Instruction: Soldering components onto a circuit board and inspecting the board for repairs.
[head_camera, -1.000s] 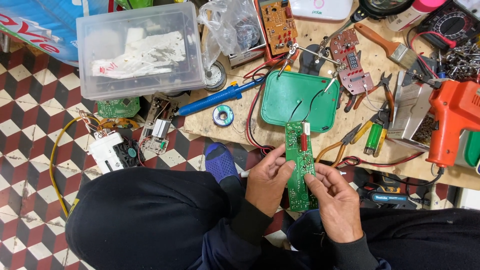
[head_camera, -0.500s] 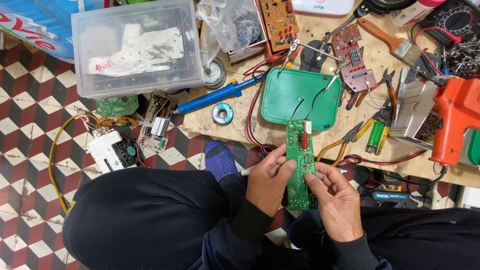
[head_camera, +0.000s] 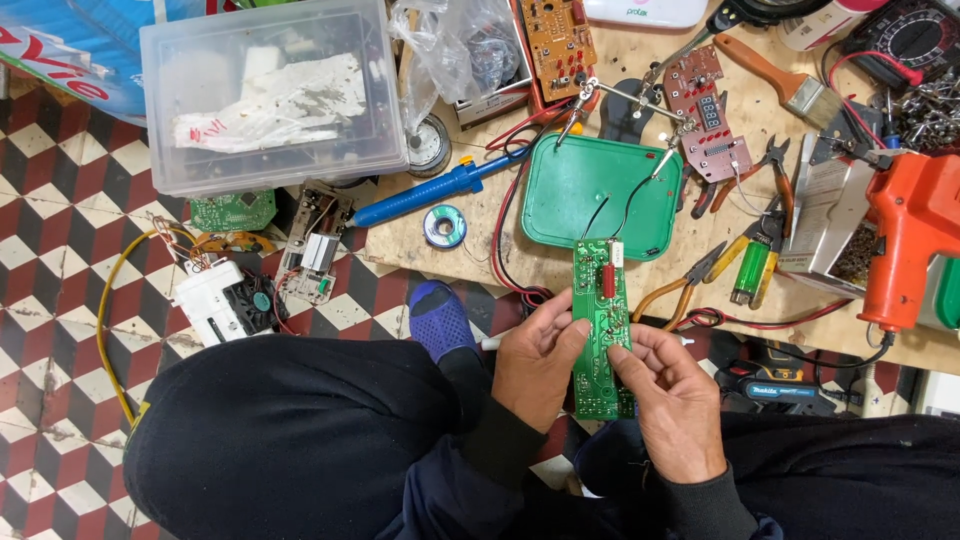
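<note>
Both hands — left hand (head_camera: 535, 355), right hand (head_camera: 672, 395) — clamp the long green circuit board (head_camera: 600, 335); green plastic tray (head_camera: 580, 190) on the tabletop at twelve o'clock

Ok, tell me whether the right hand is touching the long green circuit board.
Touching. The head view shows the right hand with thumb and fingertips pressed on the green circuit board, while the left hand grips its other edge.
</note>
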